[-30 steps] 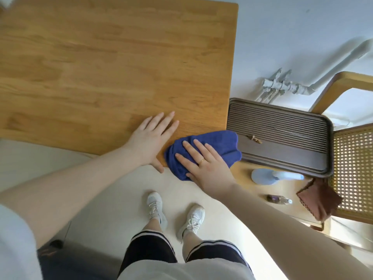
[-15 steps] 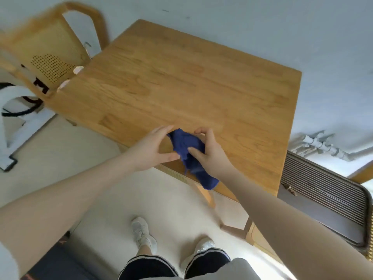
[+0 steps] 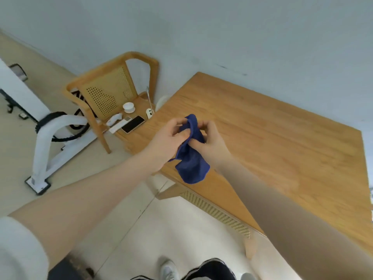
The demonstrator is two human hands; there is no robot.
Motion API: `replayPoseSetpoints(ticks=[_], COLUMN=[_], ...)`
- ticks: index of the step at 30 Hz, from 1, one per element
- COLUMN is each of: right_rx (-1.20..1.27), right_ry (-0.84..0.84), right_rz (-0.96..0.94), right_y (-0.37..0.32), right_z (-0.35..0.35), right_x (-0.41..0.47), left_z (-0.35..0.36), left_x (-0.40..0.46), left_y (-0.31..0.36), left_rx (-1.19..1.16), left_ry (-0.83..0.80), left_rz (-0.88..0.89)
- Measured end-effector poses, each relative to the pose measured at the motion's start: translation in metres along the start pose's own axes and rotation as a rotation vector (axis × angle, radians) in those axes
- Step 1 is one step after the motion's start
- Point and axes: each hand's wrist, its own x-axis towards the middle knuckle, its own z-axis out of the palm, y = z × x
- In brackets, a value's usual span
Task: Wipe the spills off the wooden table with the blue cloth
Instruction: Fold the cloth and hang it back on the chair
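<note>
Both forearms reach forward over the near edge of the wooden table (image 3: 272, 142). Left hand (image 3: 167, 138) and right hand (image 3: 212, 142) meet, fingers curled, each pinching the upper part of the blue cloth (image 3: 191, 158). Cloth is lifted off the tabletop, bunched at top between the hands, long axis roughly vertical, loose end hanging down toward the table's front edge.

No readable text, labels, brand names or numbers anywhere in view. The phone (image 3: 133, 124) lying on the chair seat (image 3: 139, 107) shows a dark, blank screen, and the small items beside it are too blurred to show any markings.
</note>
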Motion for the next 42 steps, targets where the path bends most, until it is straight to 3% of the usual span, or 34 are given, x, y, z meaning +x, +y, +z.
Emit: replayPoseSetpoints(ticks=[7, 19, 26, 30, 34, 40, 42], right_rx=[0.308, 0.135, -0.021, -0.029, 0.198, 0.661, 0.673], right_ry=[-0.290, -0.569, -0.385, -0.350, -0.318, -0.063, -0.013], right_rz=[0.069, -0.027, 0.032, 0.128, 0.258, 0.473, 0.516], right_y=[-0.041, -0.062, -0.095, -0.107, -0.114, -0.117, -0.117], right_z=[0.081, 0.243, 0.317, 0.347, 0.371, 0.398, 0.408], right_x=[0.070, 0.258, 0.402, 0.457, 0.497, 0.566, 0.587], left_z=[-0.113, -0.321, -0.437, -0.486, -0.531, -0.597, -0.616], left_x=[0.020, 0.108, 0.219, 0.263, 0.308, 0.393, 0.422], left_y=[0.020, 0.002, 0.031, 0.041, 0.049, 0.072, 0.080], left_rx=[0.033, 0.065, 0.179, 0.108, 0.080, 0.366, 0.496], left_ry=[0.143, 0.264, 0.230, 0.223, 0.026, -0.275, -0.376], left_rz=[0.095, 0.059, -0.037, -0.102, -0.146, -0.119, -0.087])
